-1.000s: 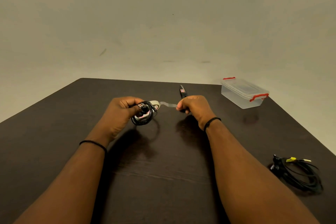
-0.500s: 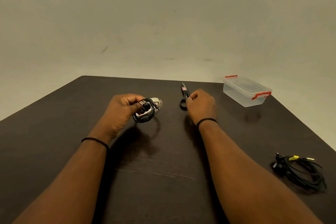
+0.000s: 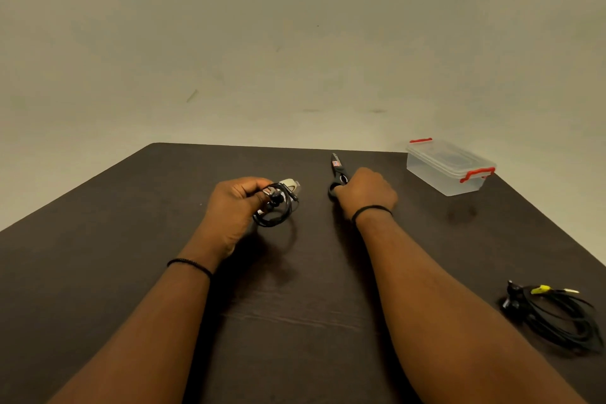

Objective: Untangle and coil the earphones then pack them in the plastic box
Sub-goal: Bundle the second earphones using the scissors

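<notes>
L hand point(image 3: 234, 207) grips coiled earphones point(image 3: 277, 207) + tape roll point(image 3: 290, 185) at table point(image 3: 98, 239) centre. R hand point(image 3: 365, 192) curls on scissors point(image 3: 337, 170). Box point(image 3: 449, 167) at 2 o'clock, lid on. Spare cable point(image 3: 557, 315) at 4.

Right hand point(image 3: 364, 193) released tape strip, now gripping scissors point(image 3: 337, 175).

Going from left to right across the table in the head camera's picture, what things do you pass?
Left hand gripping the coiled earphones and tape roll → scissors under the right hand → plastic box → loose black cable bundle.
</notes>
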